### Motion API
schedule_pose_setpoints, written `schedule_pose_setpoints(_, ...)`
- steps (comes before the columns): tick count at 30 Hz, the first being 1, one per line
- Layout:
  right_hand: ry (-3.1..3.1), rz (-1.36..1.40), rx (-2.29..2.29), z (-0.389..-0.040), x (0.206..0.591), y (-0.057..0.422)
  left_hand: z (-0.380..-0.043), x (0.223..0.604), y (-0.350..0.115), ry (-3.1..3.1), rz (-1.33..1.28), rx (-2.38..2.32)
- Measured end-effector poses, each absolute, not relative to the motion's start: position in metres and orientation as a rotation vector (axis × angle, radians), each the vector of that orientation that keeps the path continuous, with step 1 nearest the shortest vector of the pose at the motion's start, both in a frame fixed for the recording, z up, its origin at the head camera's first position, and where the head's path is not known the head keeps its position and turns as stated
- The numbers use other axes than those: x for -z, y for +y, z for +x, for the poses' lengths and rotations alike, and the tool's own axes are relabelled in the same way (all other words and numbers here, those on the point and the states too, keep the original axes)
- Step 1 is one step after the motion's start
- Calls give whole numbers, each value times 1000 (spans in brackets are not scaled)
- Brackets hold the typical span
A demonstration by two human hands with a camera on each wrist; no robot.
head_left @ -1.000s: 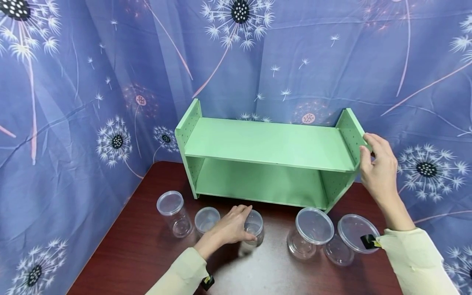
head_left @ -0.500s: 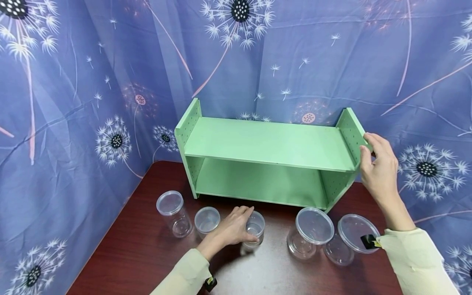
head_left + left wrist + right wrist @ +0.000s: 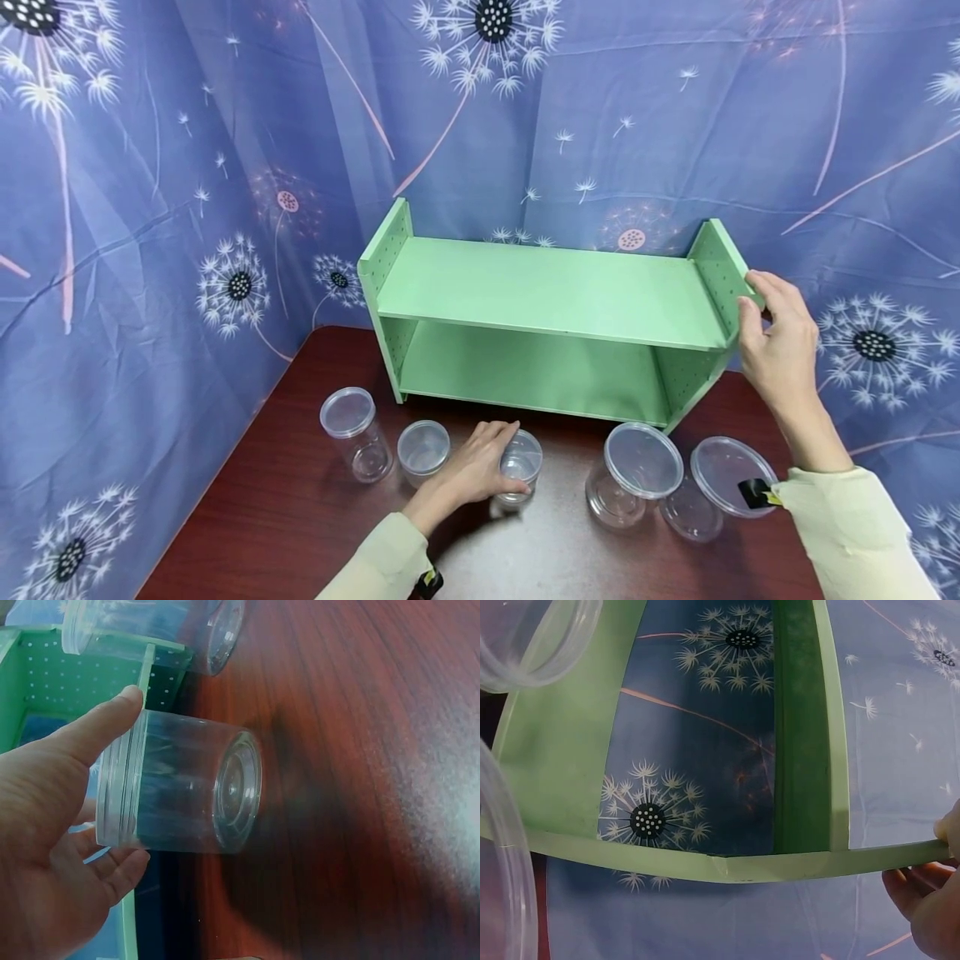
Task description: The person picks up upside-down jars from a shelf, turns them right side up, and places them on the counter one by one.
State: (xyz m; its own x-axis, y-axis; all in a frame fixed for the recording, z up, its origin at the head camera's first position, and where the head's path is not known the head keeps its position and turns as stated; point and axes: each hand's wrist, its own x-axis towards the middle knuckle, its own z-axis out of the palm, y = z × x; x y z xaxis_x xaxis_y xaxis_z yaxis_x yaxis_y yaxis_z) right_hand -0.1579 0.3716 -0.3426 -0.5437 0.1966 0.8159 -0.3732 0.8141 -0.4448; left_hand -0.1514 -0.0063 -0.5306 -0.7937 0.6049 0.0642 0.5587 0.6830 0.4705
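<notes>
My left hand grips a small clear plastic jar in front of the green shelf. In the left wrist view, my thumb and fingers are around the lid end of that jar; whether its base touches the table cannot be made out. At the shelf's right end, my right hand holds the upper front edge of the side panel. The right wrist view shows the thumb on one face of this panel and fingers on the other.
Left of the held jar stand another short jar and a tall lidded jar. Two wide-lidded jars stand at the right, close to my right forearm. Patterned blue cloth hangs behind the dark red table.
My left hand has shifted very slightly to the right with the jar in its grip. My right hand stays on the shelf's side panel, and the other jars stand as before.
</notes>
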Motion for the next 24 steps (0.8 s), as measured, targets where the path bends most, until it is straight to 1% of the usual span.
schedule_pose_setpoints(15,-2070,77,-790,-156,340,375,-152,528,-4,2808,930,-806)
schedule_pose_setpoints(19,-2166,-9,-857,-149,338,376,-152,511,-10,2812,919,-908)
schedule_pose_setpoints(24,-2266,-55,-952,-141,336,380,-153,474,-24,2820,913,-982)
